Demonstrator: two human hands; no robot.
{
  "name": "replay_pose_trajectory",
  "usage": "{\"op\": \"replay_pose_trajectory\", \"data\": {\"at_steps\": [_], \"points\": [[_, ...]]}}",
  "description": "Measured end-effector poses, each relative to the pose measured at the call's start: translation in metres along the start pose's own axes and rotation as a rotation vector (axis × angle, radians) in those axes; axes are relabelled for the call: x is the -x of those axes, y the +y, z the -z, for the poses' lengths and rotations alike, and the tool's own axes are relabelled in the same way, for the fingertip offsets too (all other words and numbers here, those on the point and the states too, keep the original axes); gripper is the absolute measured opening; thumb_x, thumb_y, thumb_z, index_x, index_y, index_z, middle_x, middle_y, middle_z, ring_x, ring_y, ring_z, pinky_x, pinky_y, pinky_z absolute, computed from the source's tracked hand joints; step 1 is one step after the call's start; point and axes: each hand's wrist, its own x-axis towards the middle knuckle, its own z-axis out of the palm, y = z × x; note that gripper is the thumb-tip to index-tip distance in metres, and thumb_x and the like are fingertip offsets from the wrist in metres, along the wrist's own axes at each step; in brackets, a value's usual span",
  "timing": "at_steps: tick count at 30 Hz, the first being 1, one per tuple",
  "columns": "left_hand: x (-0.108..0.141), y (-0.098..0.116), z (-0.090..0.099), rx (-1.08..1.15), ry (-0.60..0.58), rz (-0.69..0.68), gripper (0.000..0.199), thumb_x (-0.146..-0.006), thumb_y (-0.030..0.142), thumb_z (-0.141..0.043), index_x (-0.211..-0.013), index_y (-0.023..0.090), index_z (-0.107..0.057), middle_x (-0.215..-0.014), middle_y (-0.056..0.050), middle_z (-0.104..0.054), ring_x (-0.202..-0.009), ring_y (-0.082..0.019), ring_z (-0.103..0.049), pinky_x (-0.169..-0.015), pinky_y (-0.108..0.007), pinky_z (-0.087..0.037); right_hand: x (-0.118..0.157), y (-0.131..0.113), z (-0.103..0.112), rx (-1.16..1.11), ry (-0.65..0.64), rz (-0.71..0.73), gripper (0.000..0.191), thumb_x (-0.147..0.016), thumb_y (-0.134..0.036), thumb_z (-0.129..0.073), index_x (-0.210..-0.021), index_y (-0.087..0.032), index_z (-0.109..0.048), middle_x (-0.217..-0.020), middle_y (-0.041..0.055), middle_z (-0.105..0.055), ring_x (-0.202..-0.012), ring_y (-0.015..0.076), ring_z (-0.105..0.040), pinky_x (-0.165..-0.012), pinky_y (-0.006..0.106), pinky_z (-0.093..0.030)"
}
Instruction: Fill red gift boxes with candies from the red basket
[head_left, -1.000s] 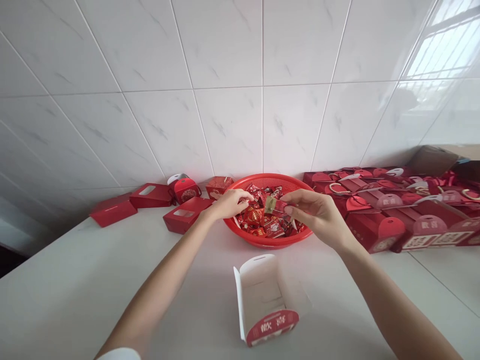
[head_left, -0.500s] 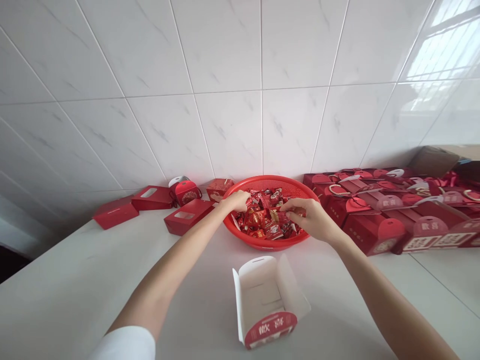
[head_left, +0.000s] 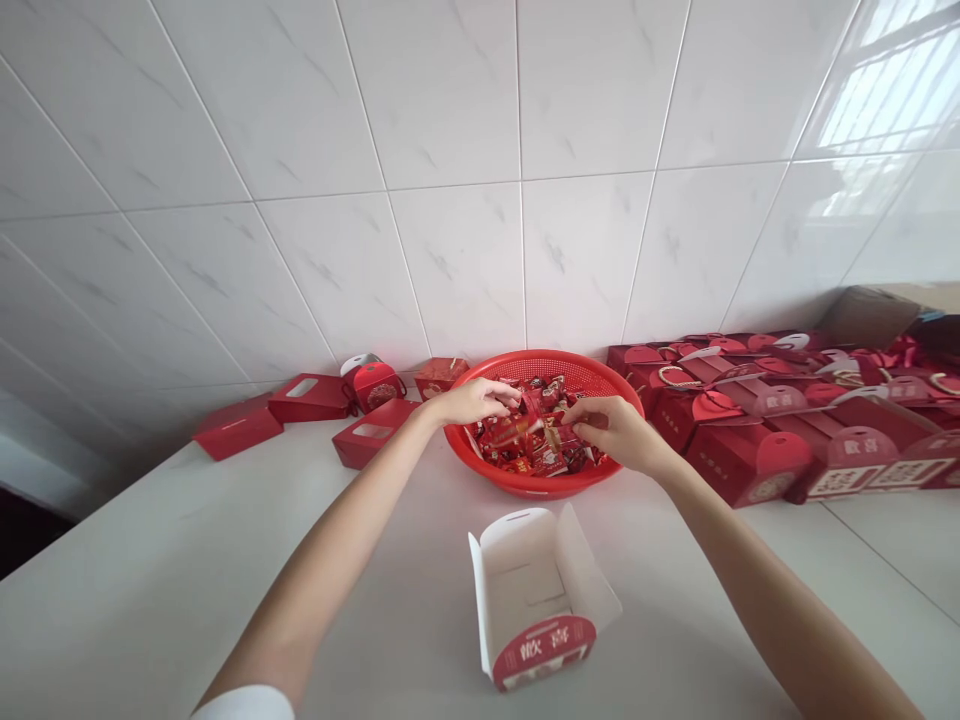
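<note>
A red plastic basket [head_left: 532, 490] with a perforated wall holds a heap of red-wrapped candies [head_left: 544, 455]. Over the basket's left side is my left hand [head_left: 474, 402], fingers stretched out and apart just above the candies. On the right side, my right hand [head_left: 611, 425] has thumb and fingertips pinched together on a wrapped candy [head_left: 564, 412] at the heap, partly hidden by the fingers. Nearer to me stands an open gift box [head_left: 525, 590], white inside with a red printed front flap; its inside shows no candies.
Several red boxes [head_left: 236, 428] lie at the left by the tiled wall [head_left: 450, 250]. Rows of folded red gift boxes [head_left: 750, 460] with handles stand at the right. A brown carton [head_left: 862, 315] is behind them. All rest on a white tabletop [head_left: 360, 600].
My left hand has lifted slightly out of the candies and its fingers have straightened. My right hand stays nearly in place, still pinching.
</note>
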Motion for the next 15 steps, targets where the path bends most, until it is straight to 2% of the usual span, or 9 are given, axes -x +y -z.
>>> {"op": "replay_pose_trajectory", "data": {"at_steps": [2,5,7,9,12,15], "points": [[-0.005,-0.002,0.005,-0.289,0.05,0.07,0.041,-0.089,0.019,-0.053,-0.126,0.019,-0.07,-0.127,-0.007,-0.072,-0.116,-0.022,-0.067,-0.097,-0.027,-0.051,0.0,0.001,-0.002,0.025,-0.019,-0.011,0.021,-0.075,-0.018,-0.056,-0.081,-0.02,-0.076,-0.08,0.0039,-0.074,-0.069,0.0176,-0.064,-0.065,0.029,-0.052],[-0.017,-0.008,0.005,-0.578,0.071,0.159,0.037,-0.083,0.009,-0.052,-0.11,0.016,-0.076,-0.113,-0.011,-0.076,-0.106,-0.025,-0.07,-0.093,-0.029,-0.051,-0.001,0.004,-0.007,0.024,-0.059,-0.018,0.022,-0.074,-0.017,-0.055,-0.079,-0.021,-0.076,-0.083,0.0044,-0.075,-0.07,0.0178,-0.064,-0.066,0.029,-0.052],[-0.026,-0.013,0.002,-0.621,0.044,0.192,0.031,-0.079,0.008,-0.055,-0.101,0.014,-0.076,-0.104,-0.014,-0.077,-0.099,-0.027,-0.07,-0.088,-0.032,-0.052,-0.002,0.007,-0.009,0.014,-0.048,-0.031,0.022,-0.074,-0.018,-0.054,-0.08,-0.021,-0.075,-0.082,0.0045,-0.075,-0.069,0.0179,-0.064,-0.065,0.03,-0.051],[-0.034,-0.016,-0.003,-0.655,0.013,0.214,0.031,-0.077,0.012,-0.06,-0.105,0.015,-0.074,-0.106,-0.015,-0.076,-0.098,-0.028,-0.07,-0.085,-0.032,-0.052,-0.004,0.011,-0.009,0.011,0.009,-0.049,0.021,-0.075,-0.02,-0.054,-0.08,-0.02,-0.075,-0.078,0.004,-0.073,-0.065,0.0176,-0.063,-0.064,0.03,-0.051],[-0.046,-0.017,-0.007,-0.678,-0.061,0.229,0.048,-0.072,0.021,-0.071,-0.12,0.021,-0.069,-0.119,-0.013,-0.073,-0.106,-0.029,-0.069,-0.085,-0.031,-0.053,-0.006,0.017,-0.006,0.004,0.105,-0.06,0.02,-0.074,-0.022,-0.055,-0.08,-0.02,-0.074,-0.078,0.0034,-0.073,-0.066,0.0181,-0.064,-0.064,0.031,-0.052],[-0.055,-0.017,-0.009,-0.678,-0.124,0.244,0.058,-0.066,0.032,-0.079,-0.121,0.022,-0.068,-0.122,-0.013,-0.072,-0.11,-0.031,-0.068,-0.085,-0.031,-0.054,-0.007,0.02,-0.002,-0.007,0.148,-0.054,0.019,-0.074,-0.024,-0.056,-0.08,-0.02,-0.074,-0.079,0.0036,-0.073,-0.069,0.0186,-0.065,-0.065,0.031,-0.052]]}}
